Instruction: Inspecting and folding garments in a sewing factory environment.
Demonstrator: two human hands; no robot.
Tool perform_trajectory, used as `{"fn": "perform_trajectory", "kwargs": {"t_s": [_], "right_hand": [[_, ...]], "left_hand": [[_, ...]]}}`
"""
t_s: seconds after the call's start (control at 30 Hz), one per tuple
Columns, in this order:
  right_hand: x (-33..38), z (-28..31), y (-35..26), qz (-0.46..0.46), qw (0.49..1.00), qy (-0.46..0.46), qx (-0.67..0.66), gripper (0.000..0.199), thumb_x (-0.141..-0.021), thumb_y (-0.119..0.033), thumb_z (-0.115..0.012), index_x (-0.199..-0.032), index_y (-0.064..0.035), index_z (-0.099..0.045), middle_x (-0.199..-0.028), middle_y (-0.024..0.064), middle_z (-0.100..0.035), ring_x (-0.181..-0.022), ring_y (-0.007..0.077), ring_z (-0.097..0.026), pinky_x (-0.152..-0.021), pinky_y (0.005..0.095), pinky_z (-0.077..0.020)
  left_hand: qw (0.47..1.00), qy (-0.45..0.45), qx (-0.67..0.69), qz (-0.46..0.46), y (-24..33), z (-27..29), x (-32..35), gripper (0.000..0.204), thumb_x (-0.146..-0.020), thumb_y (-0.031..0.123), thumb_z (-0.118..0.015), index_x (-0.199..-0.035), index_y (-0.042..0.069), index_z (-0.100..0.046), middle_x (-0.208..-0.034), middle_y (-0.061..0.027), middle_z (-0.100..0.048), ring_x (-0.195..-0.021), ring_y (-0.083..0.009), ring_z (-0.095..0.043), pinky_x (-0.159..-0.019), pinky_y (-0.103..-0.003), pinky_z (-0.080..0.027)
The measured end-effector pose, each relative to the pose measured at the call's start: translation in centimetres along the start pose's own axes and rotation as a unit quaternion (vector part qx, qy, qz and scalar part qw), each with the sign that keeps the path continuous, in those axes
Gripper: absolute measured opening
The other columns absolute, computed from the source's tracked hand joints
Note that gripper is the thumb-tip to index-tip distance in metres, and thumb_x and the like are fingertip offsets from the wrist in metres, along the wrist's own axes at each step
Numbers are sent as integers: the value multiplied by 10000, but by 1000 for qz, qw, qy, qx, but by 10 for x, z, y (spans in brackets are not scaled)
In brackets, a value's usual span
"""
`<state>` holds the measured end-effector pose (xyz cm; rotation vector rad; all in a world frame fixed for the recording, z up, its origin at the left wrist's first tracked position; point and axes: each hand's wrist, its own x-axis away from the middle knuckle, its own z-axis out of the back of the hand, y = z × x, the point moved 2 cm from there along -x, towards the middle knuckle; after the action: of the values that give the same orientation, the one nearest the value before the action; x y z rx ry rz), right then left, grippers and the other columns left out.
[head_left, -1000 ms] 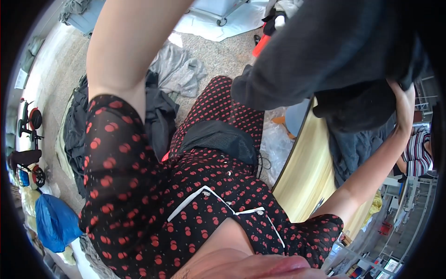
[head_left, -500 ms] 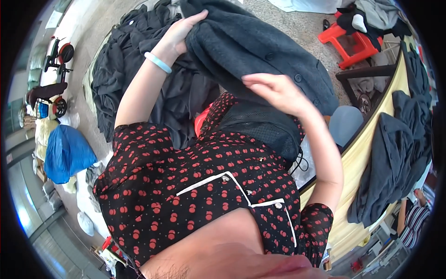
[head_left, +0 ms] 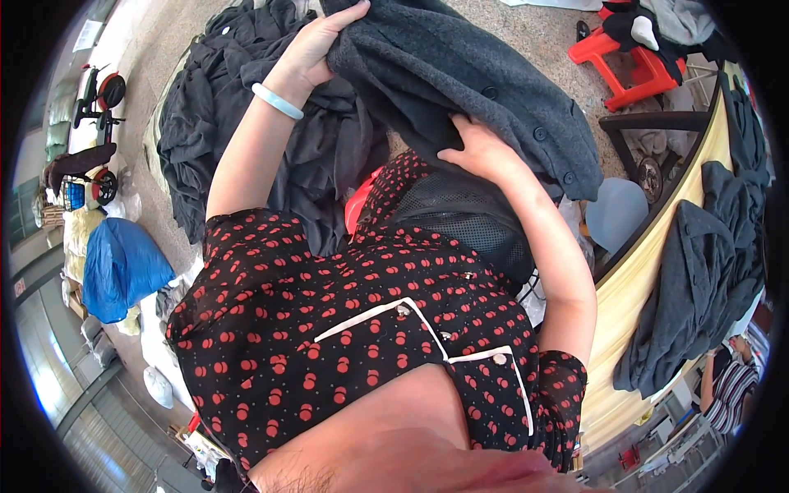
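A dark grey buttoned coat (head_left: 493,74) stretches across the space in front of me, with several round dark buttons along its near right side. My left hand (head_left: 316,45) is closed on the coat's far left end; the thumb lies over the cloth and the other fingers are largely hidden. A pale bracelet circles that wrist. My right hand (head_left: 485,152) touches the coat's near edge. Its thumb and forefinger are spread apart, while the cloth partly covers the other fingers. Below that hand lies a black mesh item (head_left: 460,214) on my lap.
A heap of dark garments (head_left: 238,123) lies at the left. More grey garments (head_left: 682,287) rest on a yellow cloth-covered surface (head_left: 629,353) at right. A red plastic stool (head_left: 625,70) stands far right, beside a black frame (head_left: 657,123). A blue bag (head_left: 123,267) sits far left.
My right hand has gone from above the coat's surface to its near edge, fingers partly under the cloth. The coat has shifted slightly; my left hand keeps its grip.
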<state>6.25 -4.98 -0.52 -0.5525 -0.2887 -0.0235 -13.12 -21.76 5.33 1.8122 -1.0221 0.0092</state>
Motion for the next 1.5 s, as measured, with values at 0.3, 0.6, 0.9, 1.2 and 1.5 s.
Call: {"fn": "perform_trajectory", "kwargs": {"t_s": [0.3, 0.6, 0.9, 1.2, 1.5], "right_hand": [[23, -14, 4, 73, 979, 184, -43, 220, -745, -95, -504, -952, -24, -518, -814, 220, -581, -783, 361, -576, -705, 411, -456], [121, 63, -59, 49, 954, -32, -295, 220, -751, -145, -587, -924, -20, -533, -735, 144, -583, -678, 286, -588, -599, 317, -440], [150, 21, 45, -25, 971, 11, -238, 333, -756, -53, -502, -1086, -11, -515, -1145, 134, -498, -1108, 261, -450, -932, 326, -356], [121, -19, 126, -155, 969, 186, -52, 372, -704, 30, -453, -1049, -69, -551, -1085, 172, -504, -1037, 342, -457, -917, 397, -357], [127, -7, 138, -150, 968, 197, -45, 281, -726, -45, -443, -978, -46, -569, -949, 175, -569, -884, 344, -548, -777, 399, -444]], "left_hand": [[997, 25, -71, -9, -8, 15, -9, 269, -810, 140, -600, -1006, -38, -552, -969, -128, -613, -850, -214, -615, -780, -319, -505], [995, -93, 12, -40, -3, 38, 53, 308, -831, 55, -524, -1124, -33, -487, -1090, -157, -563, -977, -259, -571, -870, -362, -462], [812, 15, -580, -63, -90, 68, -3, 458, -736, 193, -647, -1119, 2, -483, -988, -148, -590, -870, -275, -590, -763, -343, -475], [596, -233, -675, -368, -171, -161, -58, 425, -740, 361, -620, -1016, 43, -565, -1007, -169, -526, -950, -328, -509, -818, -406, -421], [396, -293, -794, -356, -224, -217, -89, 421, -686, 185, -622, -1063, 63, -479, -855, -137, -567, -803, -315, -580, -696, -392, -470]]}}
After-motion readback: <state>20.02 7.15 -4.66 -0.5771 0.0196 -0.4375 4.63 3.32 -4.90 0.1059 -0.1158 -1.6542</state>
